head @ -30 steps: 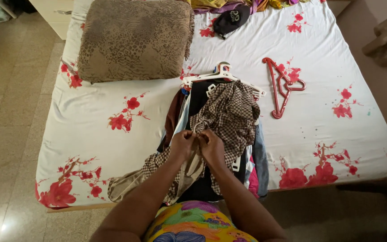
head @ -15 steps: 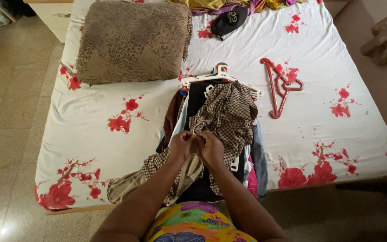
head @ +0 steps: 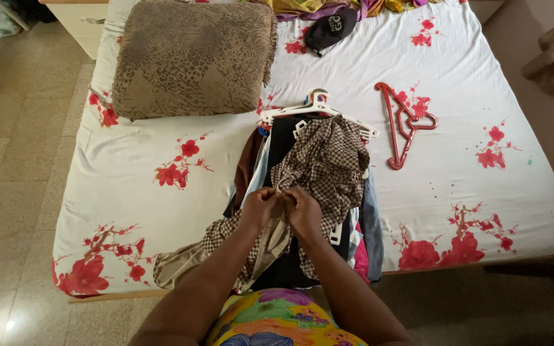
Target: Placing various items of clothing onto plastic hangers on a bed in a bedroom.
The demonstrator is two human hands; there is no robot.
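A brown-and-white checked garment (head: 326, 163) lies on top of a pile of clothes on white hangers (head: 318, 106) at the near middle of the bed. My left hand (head: 261, 208) and my right hand (head: 304, 211) meet over the garment's lower part, fingers pinched on its cloth close together. What sits between the fingertips is too small to make out. Dark, blue and pink clothes (head: 368, 240) show underneath the checked one.
The bed has a white sheet with red flowers (head: 161, 186). A brown patterned pillow (head: 190, 56) lies at the far left, a red hanger (head: 402, 122) at the right, a black cap (head: 331, 27) and coloured cloth at the far edge. Tiled floor lies left.
Both hands stay pinched together on the checked garment with only slight finger movement; the view has shifted a little.
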